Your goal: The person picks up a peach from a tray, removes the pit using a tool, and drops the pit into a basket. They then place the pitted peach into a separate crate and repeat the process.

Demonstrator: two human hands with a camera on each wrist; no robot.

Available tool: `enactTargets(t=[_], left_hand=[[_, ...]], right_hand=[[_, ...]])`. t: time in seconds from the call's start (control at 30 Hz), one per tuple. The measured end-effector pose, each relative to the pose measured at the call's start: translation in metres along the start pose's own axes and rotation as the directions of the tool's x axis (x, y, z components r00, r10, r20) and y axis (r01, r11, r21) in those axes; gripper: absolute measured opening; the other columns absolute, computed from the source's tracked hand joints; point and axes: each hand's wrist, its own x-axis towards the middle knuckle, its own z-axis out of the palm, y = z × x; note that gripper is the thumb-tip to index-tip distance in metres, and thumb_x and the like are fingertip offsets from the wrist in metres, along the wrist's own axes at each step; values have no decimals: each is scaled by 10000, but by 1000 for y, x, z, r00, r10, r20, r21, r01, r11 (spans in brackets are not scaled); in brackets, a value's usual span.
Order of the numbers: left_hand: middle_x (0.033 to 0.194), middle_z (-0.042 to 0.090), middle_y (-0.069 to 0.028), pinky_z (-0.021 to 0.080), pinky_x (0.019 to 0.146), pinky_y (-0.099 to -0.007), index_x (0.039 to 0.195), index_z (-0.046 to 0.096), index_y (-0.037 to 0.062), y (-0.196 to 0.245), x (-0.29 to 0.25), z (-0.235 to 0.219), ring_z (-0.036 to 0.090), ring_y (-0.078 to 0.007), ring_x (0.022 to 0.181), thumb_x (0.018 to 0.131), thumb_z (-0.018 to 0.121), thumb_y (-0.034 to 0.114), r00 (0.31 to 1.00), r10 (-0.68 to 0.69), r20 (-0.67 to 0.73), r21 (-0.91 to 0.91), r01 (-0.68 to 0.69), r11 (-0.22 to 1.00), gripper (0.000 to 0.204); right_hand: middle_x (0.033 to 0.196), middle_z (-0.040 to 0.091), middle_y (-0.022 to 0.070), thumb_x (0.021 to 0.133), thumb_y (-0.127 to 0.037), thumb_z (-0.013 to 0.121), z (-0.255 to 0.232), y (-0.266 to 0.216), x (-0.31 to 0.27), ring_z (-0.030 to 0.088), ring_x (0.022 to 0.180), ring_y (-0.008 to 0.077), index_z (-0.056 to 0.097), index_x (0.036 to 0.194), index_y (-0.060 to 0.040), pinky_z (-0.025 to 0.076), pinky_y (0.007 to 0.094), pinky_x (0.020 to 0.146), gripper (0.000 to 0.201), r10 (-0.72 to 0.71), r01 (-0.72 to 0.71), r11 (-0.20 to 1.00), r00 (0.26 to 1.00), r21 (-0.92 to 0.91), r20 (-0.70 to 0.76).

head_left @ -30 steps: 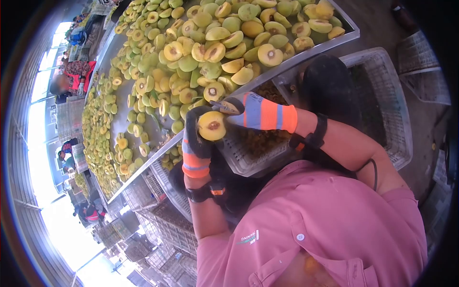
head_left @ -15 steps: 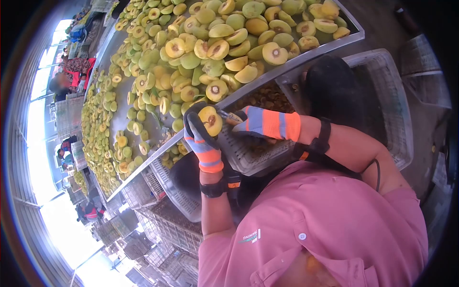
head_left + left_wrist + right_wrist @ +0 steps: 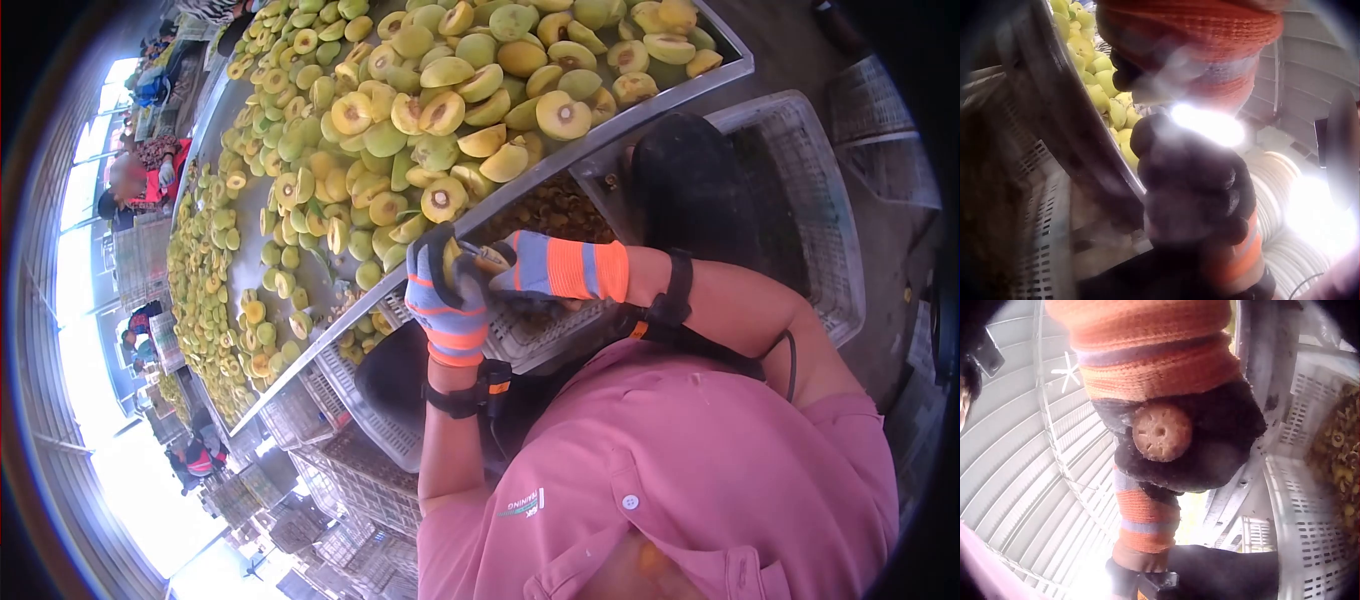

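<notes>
A long metal-rimmed counter (image 3: pixel 340 333) is being covered, from the top of the head view down towards the lower left, by a heap of green-skinned, yellow-fleshed fruit halves (image 3: pixel 440 120). A pink buttoned cloth shirt (image 3: pixel 720 450) is being worn by the person at the lower right. A pale slotted plastic crate (image 3: pixel 835 230) is being shown at the right of the frame. Near the centre, just below the counter's edge, brown scraps (image 3: pixel 555 210) are being held in another pale plastic crate (image 3: pixel 545 345).

Above that crate, both hands are being held close together in grey-blue gloves with orange bands and black palms. By the clamped fingers of the right hand (image 3: pixel 555 266), a tool with a round wooden handle (image 3: pixel 1161 432) is being gripped, its metal end being pointed towards the left hand (image 3: pixel 446 302). By the left hand, a single yellow fruit half (image 3: pixel 452 258) is being clasped, mostly being hidden by the glove; whether it is being touched by the metal end cannot be told.
</notes>
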Motion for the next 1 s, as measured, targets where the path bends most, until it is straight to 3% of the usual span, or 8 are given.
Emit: enactTargets(t=[0.2, 0.33, 0.5, 0.6, 0.7, 0.8, 0.9, 1.0], left_hand=[[1005, 622, -167, 497, 836, -388, 1106, 625, -3, 8, 4, 4, 612, -348, 901, 720, 604, -51, 998, 61, 7, 78, -61, 995, 390], [1010, 627, -175, 508, 812, -401, 1092, 632, -9, 5, 4, 7, 617, -355, 887, 695, 591, -61, 996, 92, 19, 106, -93, 990, 402], [998, 626, -188, 513, 771, -398, 1075, 637, -23, 1, 11, 7, 624, -359, 851, 691, 592, -22, 980, 191, 56, 125, -196, 973, 387], [975, 626, -193, 508, 762, -380, 1077, 634, -29, 9, 14, 2, 626, -355, 843, 738, 581, 5, 980, 147, 132, 52, -155, 987, 345], [927, 633, -184, 503, 752, -359, 1066, 636, -32, 1, 10, 14, 630, -332, 823, 818, 544, 28, 990, 127, 61, 29, -128, 991, 271], [886, 638, -165, 501, 743, -344, 1033, 638, -39, -7, -2, 21, 633, -304, 803, 885, 505, 42, 973, -220, 73, -200, 230, 953, 215], [869, 641, -147, 502, 733, -341, 1025, 636, -29, -13, -1, 23, 633, -286, 792, 892, 509, 51, 871, -456, 182, -455, 486, 747, 201], [895, 649, -149, 505, 735, -349, 1050, 631, -17, -16, 12, 8, 636, -289, 800, 872, 540, 52, 904, -223, 365, -256, 327, 910, 211]], right_hand=[[671, 609, 104, 823, -306, 671, -2, 15, 7, 572, 542, 200, 640, 902, 55, 459, 374, 460, 371, -148, 144, 978, 989, -151, -16], [702, 636, 116, 822, -286, 673, -4, 16, 9, 562, 594, 196, 659, 948, 28, 477, 383, 551, 339, -342, 337, 913, 939, -229, 16], [710, 640, 138, 806, -247, 670, -7, 8, 1, 538, 609, 206, 668, 945, 11, 487, 379, 603, 293, -286, 286, 941, 958, -184, 24], [719, 645, 151, 800, -248, 675, -9, 2, -4, 568, 617, 227, 664, 943, 18, 494, 383, 600, 302, -289, 289, 936, 957, -199, 32], [728, 649, 166, 803, -263, 674, -10, 5, -2, 621, 639, 262, 660, 945, 27, 506, 397, 578, 323, -245, 233, 927, 969, -295, -4], [720, 641, 183, 812, -277, 667, -7, 13, 0, 650, 628, 300, 635, 960, 53, 510, 411, 526, 363, -156, 139, 922, 988, -361, -18], [700, 627, 178, 810, -286, 672, -10, 8, -3, 651, 585, 312, 597, 984, 77, 499, 416, 463, 410, -47, 50, 933, 999, -356, 17], [679, 615, 150, 801, -289, 684, -11, -9, -14, 636, 538, 298, 586, 982, 74, 473, 416, 416, 417, 109, -101, 962, 994, -254, 19]])
